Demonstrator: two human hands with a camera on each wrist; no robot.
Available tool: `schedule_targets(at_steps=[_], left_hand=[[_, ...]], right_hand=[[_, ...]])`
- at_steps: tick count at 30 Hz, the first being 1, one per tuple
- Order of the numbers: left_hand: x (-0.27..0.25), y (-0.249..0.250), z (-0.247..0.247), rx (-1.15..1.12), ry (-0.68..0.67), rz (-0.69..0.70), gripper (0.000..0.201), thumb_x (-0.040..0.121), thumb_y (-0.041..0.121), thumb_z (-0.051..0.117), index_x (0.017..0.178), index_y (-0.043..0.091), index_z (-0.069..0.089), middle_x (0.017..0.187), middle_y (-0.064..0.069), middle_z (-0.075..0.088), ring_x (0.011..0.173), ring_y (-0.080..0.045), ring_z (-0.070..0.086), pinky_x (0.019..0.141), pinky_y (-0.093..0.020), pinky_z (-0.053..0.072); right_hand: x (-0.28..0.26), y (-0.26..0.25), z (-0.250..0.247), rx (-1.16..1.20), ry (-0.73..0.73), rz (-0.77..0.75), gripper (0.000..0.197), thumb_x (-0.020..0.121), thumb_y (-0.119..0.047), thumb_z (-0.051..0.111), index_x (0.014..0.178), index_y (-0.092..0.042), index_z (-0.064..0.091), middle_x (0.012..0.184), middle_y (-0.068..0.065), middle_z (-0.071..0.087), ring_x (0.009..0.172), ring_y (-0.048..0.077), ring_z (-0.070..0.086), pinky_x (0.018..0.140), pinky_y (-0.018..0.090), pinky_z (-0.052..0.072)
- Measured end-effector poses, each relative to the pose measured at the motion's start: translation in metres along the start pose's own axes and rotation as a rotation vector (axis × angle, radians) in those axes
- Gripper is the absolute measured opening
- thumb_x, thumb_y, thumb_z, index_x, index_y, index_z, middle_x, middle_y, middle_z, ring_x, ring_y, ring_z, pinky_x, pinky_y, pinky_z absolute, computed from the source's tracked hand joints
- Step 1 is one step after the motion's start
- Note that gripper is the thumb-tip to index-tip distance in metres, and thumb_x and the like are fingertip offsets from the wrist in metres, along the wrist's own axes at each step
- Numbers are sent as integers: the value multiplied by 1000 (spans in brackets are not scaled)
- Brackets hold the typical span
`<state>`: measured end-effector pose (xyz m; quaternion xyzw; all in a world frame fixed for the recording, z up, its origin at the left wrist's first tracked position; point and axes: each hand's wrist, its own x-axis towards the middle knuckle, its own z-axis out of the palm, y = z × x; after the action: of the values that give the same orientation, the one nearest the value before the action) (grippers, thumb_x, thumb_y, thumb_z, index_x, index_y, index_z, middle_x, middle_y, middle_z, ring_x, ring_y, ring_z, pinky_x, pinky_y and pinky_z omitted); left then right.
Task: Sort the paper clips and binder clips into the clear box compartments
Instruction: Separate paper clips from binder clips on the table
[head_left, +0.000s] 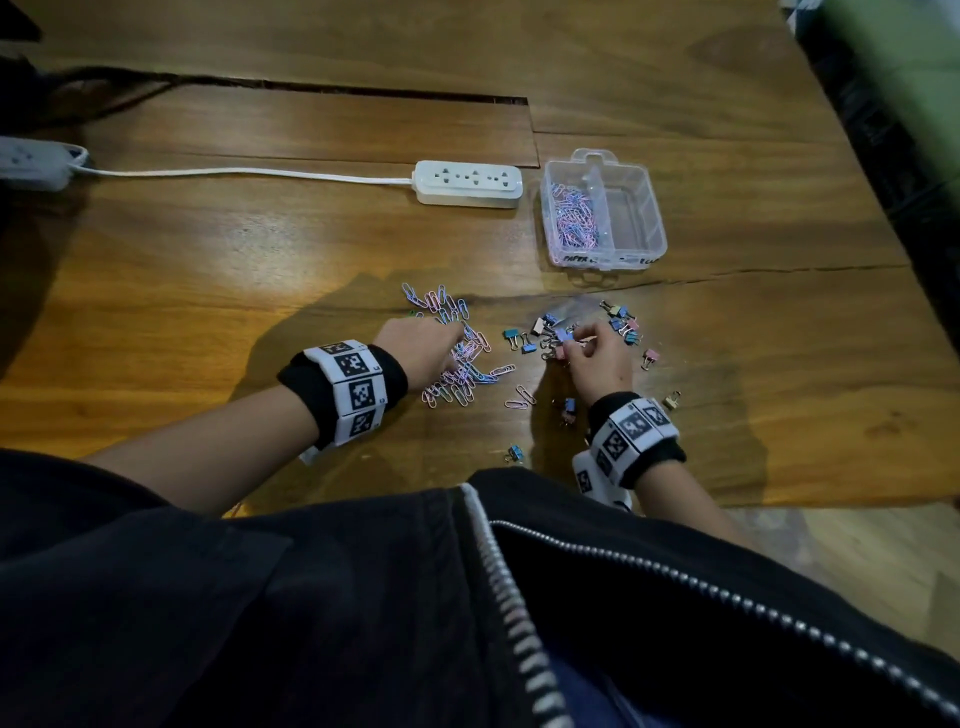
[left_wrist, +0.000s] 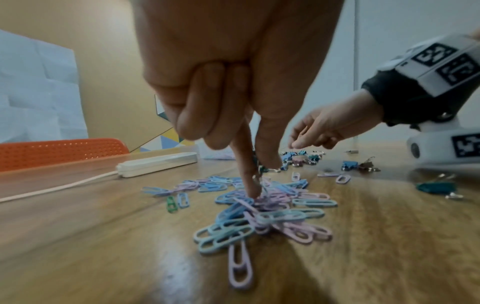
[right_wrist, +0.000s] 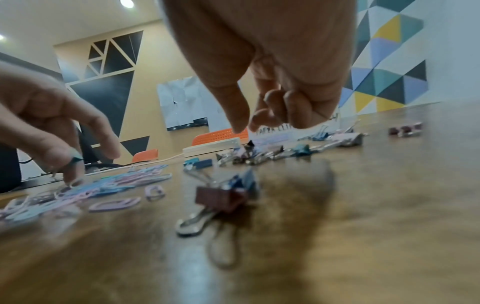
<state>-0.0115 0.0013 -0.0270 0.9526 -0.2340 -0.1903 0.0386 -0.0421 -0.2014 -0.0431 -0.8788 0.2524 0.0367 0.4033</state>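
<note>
Paper clips (head_left: 460, 358): they lie in a loose pile on the desk (head_left: 208, 270), under your left hand, so you can scoop them.
Binder clips (head_left: 550, 332): they lie spread out near your right hand, apart from the paper clips.
Clear box (head_left: 602, 208): it sits behind both piles; its left part holds paper clips, its right part looks empty.
Left hand (head_left: 421, 343): two fingers (left_wrist: 249, 181) reach down narrow into the pile; two curl in.
Right hand (head_left: 597, 358): your fingers pinch close over the binder clips; I cannot tell if they hold one.
Power strip (head_left: 467, 183): it lies left of the box.

Motion blur smears the nearest binder clip (right_wrist: 228, 197), and whether the right hand (right_wrist: 272, 86) pinches anything is unclear.
</note>
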Motion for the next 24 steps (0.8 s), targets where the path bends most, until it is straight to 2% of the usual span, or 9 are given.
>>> schedule_targets(at_steps=[3, 6, 9, 12, 15, 18, 20, 22, 24], left_hand=[[3, -2, -5, -1, 32, -10, 34, 93, 39, 44, 113, 13, 51, 104, -6, 67, 96, -23, 62, 75, -32, 48], [7, 6, -10, -38, 58, 21, 35, 89, 45, 46, 106, 16, 57, 101, -2, 65, 93, -18, 61, 73, -28, 48], [16, 26, -14, -164, 86, 33, 31, 85, 46, 54, 100, 21, 64, 101, 1, 60, 92, -16, 57, 72, -26, 42], [32, 47, -12, -364, 81, 0, 24, 83, 42, 60, 96, 23, 67, 95, 2, 64, 83, -15, 54, 71, -24, 41], [43, 58, -4, -492, 47, -19, 25, 82, 38, 63, 102, 23, 68, 102, 0, 68, 94, -18, 61, 76, -24, 42], [43, 53, 1, -486, -1, 2, 35, 83, 34, 64, 116, 24, 63, 110, 0, 68, 102, -18, 60, 82, -24, 42], [39, 42, 0, -446, 19, 0, 34, 83, 33, 63, 116, 24, 61, 111, 1, 66, 102, -17, 60, 84, -26, 44], [34, 26, -3, -337, 47, -20, 36, 82, 40, 62, 113, 22, 59, 116, 0, 60, 103, -17, 58, 82, -28, 46], [28, 6, -4, -235, -11, -29, 52, 76, 51, 63, 117, 21, 52, 124, -2, 52, 105, -18, 56, 80, -29, 47]], right_hand=[[-14, 5, -4, -53, -144, -75, 13, 81, -16, 65, 87, -14, 53, 87, -3, 52, 80, 14, 52, 61, 18, 43], [-31, 7, 6, -339, -319, -187, 27, 78, -28, 69, 96, -11, 57, 98, 0, 50, 91, 16, 50, 77, 26, 44], [-39, 6, 15, -448, -288, -216, 33, 78, -32, 68, 101, -11, 58, 117, 6, 46, 103, 21, 50, 84, 32, 44], [-42, 4, 21, -468, -293, -251, 24, 86, -21, 60, 103, -4, 59, 120, 12, 48, 107, 27, 51, 90, 35, 43], [-44, 1, 26, -462, -338, -276, 24, 89, -11, 52, 109, 0, 56, 120, 18, 47, 109, 32, 50, 93, 39, 43], [-43, 0, 27, -459, -349, -295, 25, 87, -2, 49, 111, 1, 54, 121, 18, 48, 110, 32, 49, 95, 38, 43], [-42, 1, 28, -463, -344, -305, 23, 86, 2, 48, 107, 0, 54, 118, 16, 52, 110, 30, 50, 95, 38, 44], [-43, 2, 30, -423, -355, -287, 21, 87, 1, 48, 107, -3, 51, 116, 15, 54, 109, 28, 51, 93, 37, 44], [-42, 0, 33, -378, -365, -261, 21, 89, -4, 49, 109, -5, 51, 115, 12, 55, 106, 25, 52, 91, 34, 46]])
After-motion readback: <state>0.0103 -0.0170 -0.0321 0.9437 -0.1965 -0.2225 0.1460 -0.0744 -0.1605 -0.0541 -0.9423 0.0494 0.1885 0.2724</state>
